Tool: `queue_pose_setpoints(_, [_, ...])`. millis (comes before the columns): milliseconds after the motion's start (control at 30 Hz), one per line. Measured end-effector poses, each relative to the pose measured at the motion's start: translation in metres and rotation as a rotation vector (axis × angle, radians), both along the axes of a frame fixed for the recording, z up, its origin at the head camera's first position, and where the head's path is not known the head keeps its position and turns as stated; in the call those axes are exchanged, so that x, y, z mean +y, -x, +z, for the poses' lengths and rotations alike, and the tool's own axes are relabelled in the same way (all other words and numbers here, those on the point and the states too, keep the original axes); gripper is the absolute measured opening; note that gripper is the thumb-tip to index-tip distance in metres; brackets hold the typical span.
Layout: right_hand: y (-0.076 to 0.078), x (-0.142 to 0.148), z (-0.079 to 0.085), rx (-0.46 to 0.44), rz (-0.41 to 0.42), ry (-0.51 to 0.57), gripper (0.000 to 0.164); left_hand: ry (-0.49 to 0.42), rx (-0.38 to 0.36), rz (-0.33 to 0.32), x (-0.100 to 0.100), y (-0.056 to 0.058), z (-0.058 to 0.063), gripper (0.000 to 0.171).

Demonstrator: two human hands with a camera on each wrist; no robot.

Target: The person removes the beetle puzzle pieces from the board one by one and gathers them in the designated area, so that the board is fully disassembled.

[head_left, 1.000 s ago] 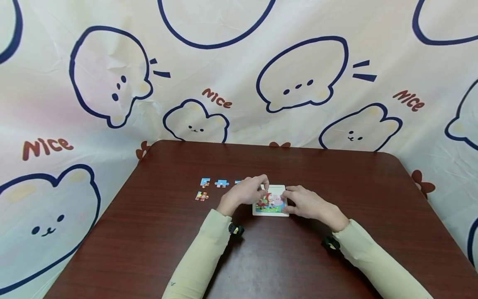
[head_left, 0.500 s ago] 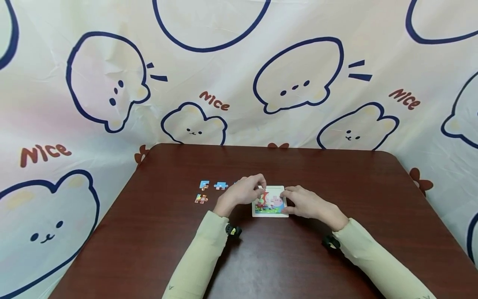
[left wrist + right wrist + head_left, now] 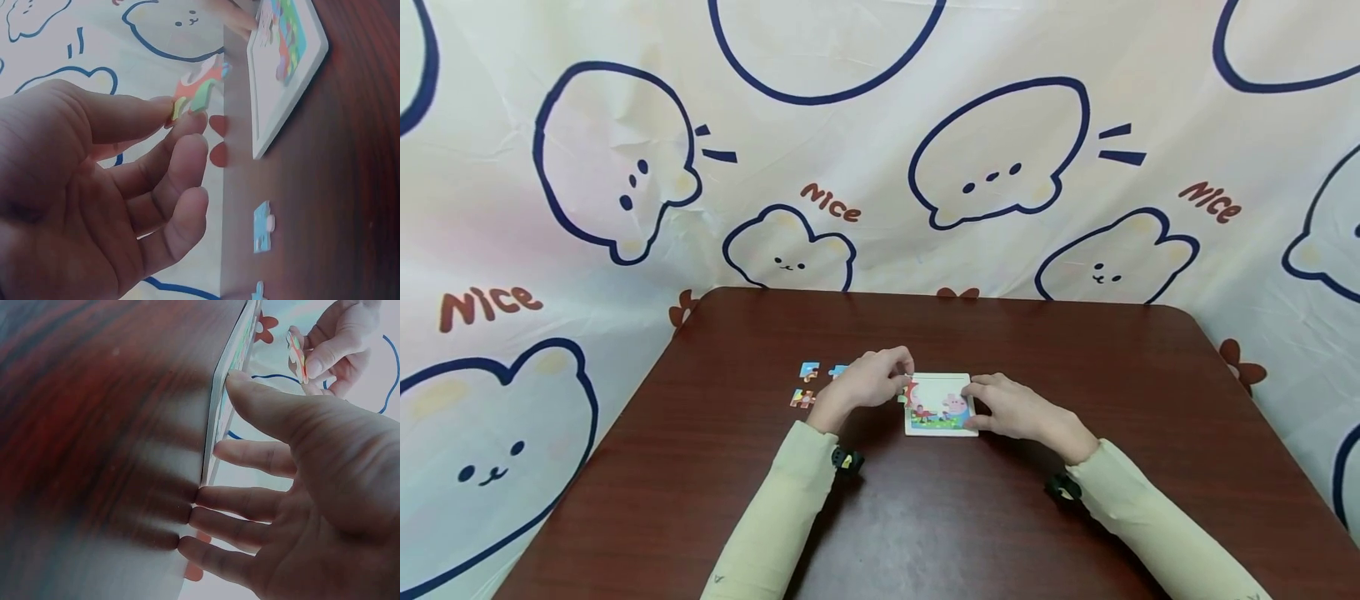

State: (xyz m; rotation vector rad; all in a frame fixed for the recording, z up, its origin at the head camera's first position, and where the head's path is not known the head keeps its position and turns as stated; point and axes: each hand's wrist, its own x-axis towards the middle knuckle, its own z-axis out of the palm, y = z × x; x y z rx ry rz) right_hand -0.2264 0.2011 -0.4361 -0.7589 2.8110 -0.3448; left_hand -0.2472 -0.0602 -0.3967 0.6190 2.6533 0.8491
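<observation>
I have the left hand (image 3: 867, 382) pinching a puzzle piece (image 3: 197, 85) between thumb and index fingertip, its other fingers loosely bent. The piece, red, white, green and yellow, is raised above the table (image 3: 925, 517) near the left edge of the tray (image 3: 940, 432). I see that tray to the right of the left hand and just left of the right hand (image 3: 1018, 408); its lower part shows a pink figure over green ground, its upper part bare white. The right hand is unclenched, fingers fairly straight and spread: thumb and index finger touch the tray's right side, the other fingertips touch the table. Left of the left hand I make out three loose pieces (image 3: 808, 371), one partly covered by that hand. A dark strap (image 3: 847, 461) sits behind each hand, next to a pale sleeve (image 3: 767, 508). Beyond both hands hangs a cartoon-printed curtain (image 3: 880, 150).
</observation>
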Motion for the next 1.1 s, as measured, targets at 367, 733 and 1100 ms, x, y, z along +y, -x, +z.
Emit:
queue_pose_setpoints(367, [-0.001, 0.000, -0.001, 0.000, 0.003, -0.001, 0.051, 0.012, 0.003, 0.047, -0.024, -0.001, -0.001, 0.007])
queue_pose_setpoints(733, [0.000, 0.000, -0.002, 0.005, 0.003, -0.004, 0.051, 0.032, -0.046, 0.116, -0.051, 0.006, -0.002, 0.008])
queue_pose_setpoints(1100, [0.000, 0.000, -0.002, 0.016, 0.007, -0.004, 0.050, 0.047, -0.097, 0.158, -0.074, 0.008, -0.005, 0.008])
